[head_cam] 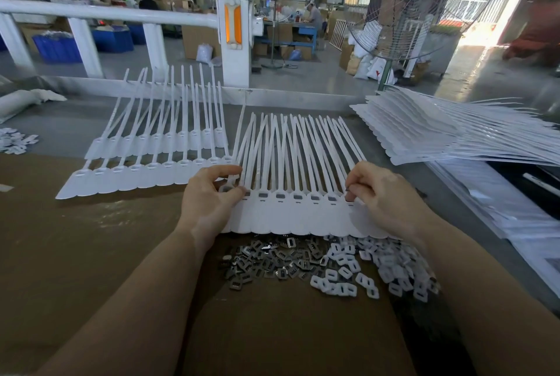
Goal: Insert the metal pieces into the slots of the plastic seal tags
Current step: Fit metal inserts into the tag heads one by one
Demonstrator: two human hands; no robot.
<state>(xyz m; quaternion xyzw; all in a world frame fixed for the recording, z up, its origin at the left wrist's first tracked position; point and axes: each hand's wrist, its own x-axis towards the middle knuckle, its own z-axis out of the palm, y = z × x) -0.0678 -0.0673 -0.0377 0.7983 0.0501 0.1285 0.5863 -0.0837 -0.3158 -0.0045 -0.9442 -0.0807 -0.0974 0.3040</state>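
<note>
**Head view: both hands at the row of seal tags**

Head camera looks down on a row of white plastic seal tags (300,215) lying side by side on a brown work table (91,239), their straps fanning away from the person. The left hand (212,196) pinches the leftmost tag's head between thumb and curled fingers, at the left end of the row. The right hand (381,193) is at the right end of the row, fingertips bunched together and pressed down at a tag's slot; something small and dark shows at the fingertips, but whether it is a metal piece cannot be told. Along the row between the two hands, the slots (315,197) show grey inserts.

Just nearer the person than the row lies a loose pile of metal pieces (266,263), and to the right of that pile, touching it, a heap of small white plastic clips (378,266). Left of and beyond the row lie two more sheets of joined tags (145,175), one overlapping the other. Right of the row, well apart, a thick stack of tag sheets (424,133) rests on the table's edge. Beyond the row stand a white railing (100,13) and a large pedestal fan (403,11). More white clips (15,140) lie far left of the row.
</note>
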